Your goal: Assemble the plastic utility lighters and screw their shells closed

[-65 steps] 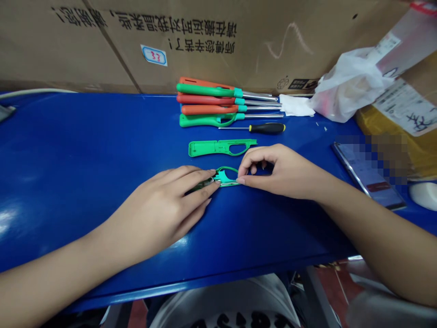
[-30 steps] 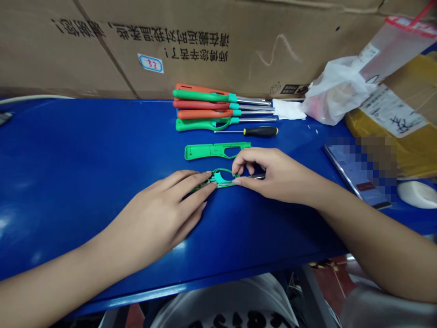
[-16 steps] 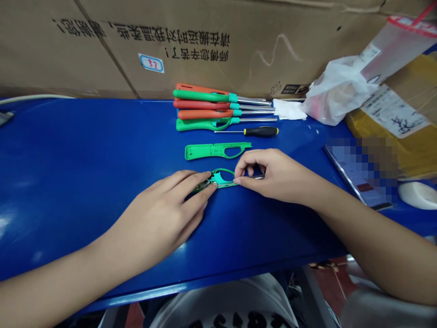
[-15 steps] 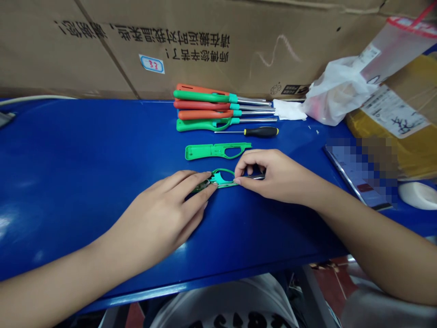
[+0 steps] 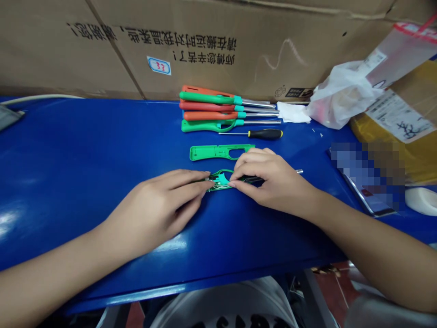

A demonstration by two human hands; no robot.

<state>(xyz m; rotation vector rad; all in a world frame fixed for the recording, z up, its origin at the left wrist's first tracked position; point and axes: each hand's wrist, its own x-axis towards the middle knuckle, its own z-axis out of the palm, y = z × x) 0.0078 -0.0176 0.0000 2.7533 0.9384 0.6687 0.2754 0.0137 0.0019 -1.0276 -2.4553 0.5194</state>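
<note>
An opened green gas lighter [image 5: 223, 186] lies on the blue table between my hands, its inner parts and a teal trigger [image 5: 223, 179] showing. My left hand [image 5: 167, 205] grips the handle end, and its fingers cover most of that part. Thumb and fingertips of my right hand [image 5: 269, 177] pinch the lighter near the trigger. The lighter's metal tube [image 5: 299, 171] runs under that hand, and its tip sticks out beyond. Just behind lies the loose green half shell [image 5: 205, 153], partly covered by my right fingers.
Several orange, red and green lighters [image 5: 208, 116] lie in a stack at the back, with a screwdriver [image 5: 264, 134] in front. A cardboard box [image 5: 205, 23] stands behind. To the right are a white plastic bag [image 5: 336, 95], a phone [image 5: 365, 182] and a white mouse [image 5: 421, 201].
My right fingertips have moved left along the lighter, from the loop's far end to the teal trigger. The tube's tip now shows past my hand. The view has shifted slightly.
</note>
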